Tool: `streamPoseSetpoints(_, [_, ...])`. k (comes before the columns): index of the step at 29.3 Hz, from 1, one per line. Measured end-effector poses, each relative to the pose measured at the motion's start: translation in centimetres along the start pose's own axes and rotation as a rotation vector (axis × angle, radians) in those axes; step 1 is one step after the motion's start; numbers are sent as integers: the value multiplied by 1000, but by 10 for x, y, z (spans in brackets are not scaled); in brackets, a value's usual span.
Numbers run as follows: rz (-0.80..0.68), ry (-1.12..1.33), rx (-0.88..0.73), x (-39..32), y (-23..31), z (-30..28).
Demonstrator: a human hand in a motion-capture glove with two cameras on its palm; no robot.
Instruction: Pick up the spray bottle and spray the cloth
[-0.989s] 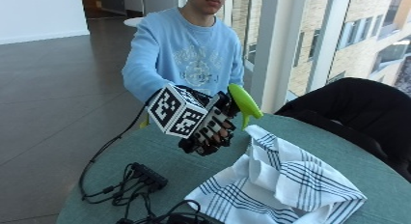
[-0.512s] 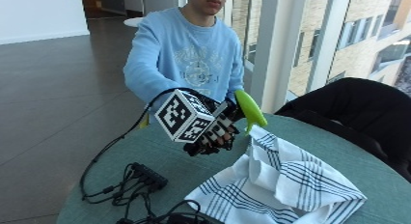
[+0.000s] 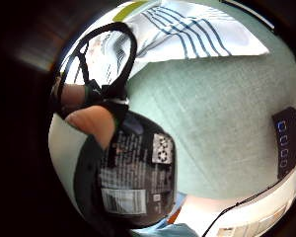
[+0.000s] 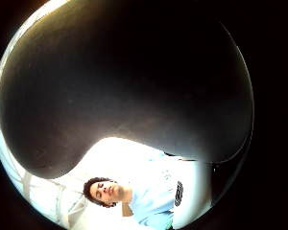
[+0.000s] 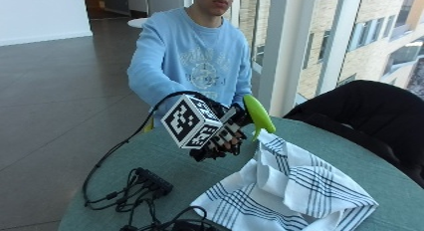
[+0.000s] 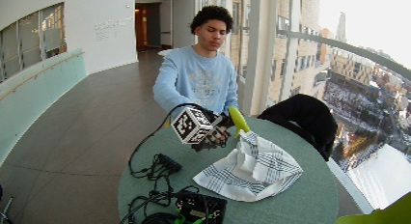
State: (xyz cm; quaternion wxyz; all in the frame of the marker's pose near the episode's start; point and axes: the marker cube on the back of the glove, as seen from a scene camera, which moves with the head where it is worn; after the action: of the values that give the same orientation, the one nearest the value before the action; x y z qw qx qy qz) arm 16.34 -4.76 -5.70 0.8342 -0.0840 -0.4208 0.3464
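The spray bottle (image 5: 257, 113) is held in the gloved right hand (image 5: 218, 134), with the fingers curled round its dark body and only its bright green head seen above the hand in the outside view. The bottle is raised clear of the round green table (image 5: 344, 156), and the green head is tilted towards the cloth (image 5: 291, 191), its tip just above the cloth's raised peak. In the little finger side palm view the dark, labelled body of the bottle (image 3: 133, 173) is seen close against the palm, with a bare fingertip laid on it. The thumb side palm view is almost wholly filled by the same dark body (image 4: 125, 81).

The cloth, white with dark stripes, is heaped on the table in front of the person, one fold standing up beside the hand. It is also seen in the little finger side palm view (image 3: 187, 29), lying on the green tabletop beyond the bottle.

Compared with the pictures of a second and half a second ago, the hand and the bottle have been carried a little nearer to the cloth, so that the green head now stands directly over the raised fold. The cloth itself has kept its place and shape.

A black jacket (image 5: 361, 111) is draped over the chair at the far side of the table.
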Motion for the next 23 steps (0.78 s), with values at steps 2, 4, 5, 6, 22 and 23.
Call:
streamPoseSetpoints(2, [3, -1, -5, 0, 0, 2])
streamPoseSetpoints(4, [7, -1, -8, -1, 0, 3])
streamPoseSetpoints(5, [8, -1, -10, -1, 0, 4])
streamPoseSetpoints(6, [10, 0, -12, -2, 1, 4])
streamPoseSetpoints(22, [25, 26, -49, -8, 2, 6])
streamPoseSetpoints(23, [26, 27, -49, -8, 2, 5])
